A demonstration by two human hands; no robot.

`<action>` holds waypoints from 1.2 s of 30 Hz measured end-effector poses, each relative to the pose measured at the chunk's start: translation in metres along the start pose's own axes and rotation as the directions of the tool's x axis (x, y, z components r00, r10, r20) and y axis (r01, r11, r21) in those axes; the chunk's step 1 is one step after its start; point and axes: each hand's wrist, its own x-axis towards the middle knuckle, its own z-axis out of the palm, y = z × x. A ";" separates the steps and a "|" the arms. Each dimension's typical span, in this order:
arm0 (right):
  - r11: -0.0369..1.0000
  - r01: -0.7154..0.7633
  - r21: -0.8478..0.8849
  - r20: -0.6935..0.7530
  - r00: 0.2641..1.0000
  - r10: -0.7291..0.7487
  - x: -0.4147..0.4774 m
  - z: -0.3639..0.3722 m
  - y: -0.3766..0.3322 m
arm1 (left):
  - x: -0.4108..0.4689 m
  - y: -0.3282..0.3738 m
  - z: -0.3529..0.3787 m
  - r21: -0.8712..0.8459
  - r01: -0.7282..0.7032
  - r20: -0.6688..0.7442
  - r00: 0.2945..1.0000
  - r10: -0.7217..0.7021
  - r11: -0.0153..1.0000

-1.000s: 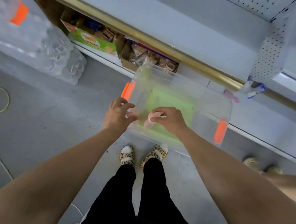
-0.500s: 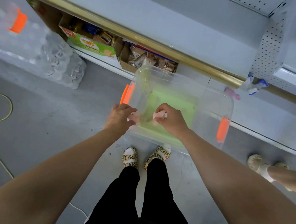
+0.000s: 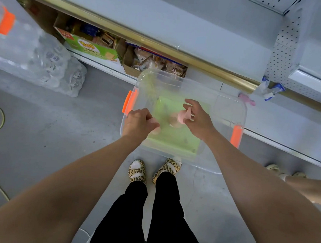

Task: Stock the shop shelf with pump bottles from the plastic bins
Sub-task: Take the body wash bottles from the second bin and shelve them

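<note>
A clear plastic bin with orange handles stands on the floor below the shelf; a green sheet lines its bottom. My right hand is inside the bin and pinches the pump head of a pink pump bottle, lifted a little. My left hand reaches over the bin's left rim with fingers curled round another pink pump bottle, mostly hidden under the hand. The grey shop shelf with a gold front rail runs across the top.
A second clear bin and a wrapped pack of water bottles sit at the left. Snack boxes fill the bottom shelf. My feet stand just before the bin. Another person's feet are at the right.
My right hand has moved right and up inside the bin, lifting a pink bottle by its pump. My left hand has stayed at the bin's left rim.
</note>
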 end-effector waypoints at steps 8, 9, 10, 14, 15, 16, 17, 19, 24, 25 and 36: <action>0.995 0.008 0.095 -0.002 1.000 -0.007 -0.004 0.013 0.022 | -0.011 -0.012 0.025 -0.182 -0.026 0.111 0.993 0.046 0.983; 0.993 0.006 0.120 -0.003 1.000 -0.006 -0.005 0.015 0.025 | -0.013 -0.014 0.026 -0.203 -0.028 0.116 0.992 0.052 0.979; 0.990 0.007 0.139 -0.008 1.000 -0.006 -0.006 0.017 0.027 | -0.014 -0.017 0.026 -0.216 -0.031 0.117 0.991 0.058 0.976; 0.987 0.018 0.159 -0.050 0.999 -0.010 -0.003 0.024 0.038 | -0.009 -0.025 0.025 -0.192 -0.081 0.170 0.979 0.114 0.978; 0.987 0.013 0.158 -0.057 0.998 -0.004 -0.001 0.026 0.041 | -0.006 -0.025 0.024 -0.174 -0.094 0.193 0.973 0.128 0.980; 0.987 0.004 0.159 -0.063 0.998 0.006 0.001 0.029 0.043 | -0.003 -0.025 0.023 -0.152 -0.106 0.215 0.967 0.138 0.983; 0.987 -0.003 0.164 -0.072 0.997 0.015 0.003 0.032 0.045 | 0.000 -0.025 0.022 -0.135 -0.112 0.237 0.961 0.142 0.985; 0.986 0.000 0.169 -0.084 0.996 0.015 0.006 0.037 0.049 | 0.006 -0.026 0.020 -0.128 -0.123 0.273 0.950 0.154 0.984; 0.982 -0.003 0.189 -0.130 0.991 0.028 0.019 0.044 0.054 | 0.016 -0.032 0.021 -0.037 -0.242 0.274 0.931 0.243 0.970; 0.981 -0.007 0.195 -0.134 0.990 0.033 0.021 0.044 0.055 | 0.017 -0.034 0.021 -0.026 -0.256 0.277 0.927 0.254 0.966; 0.966 0.019 0.258 -0.115 0.993 0.011 0.020 0.047 0.060 | 0.035 -0.033 0.033 -0.053 -0.290 0.338 0.895 0.291 0.955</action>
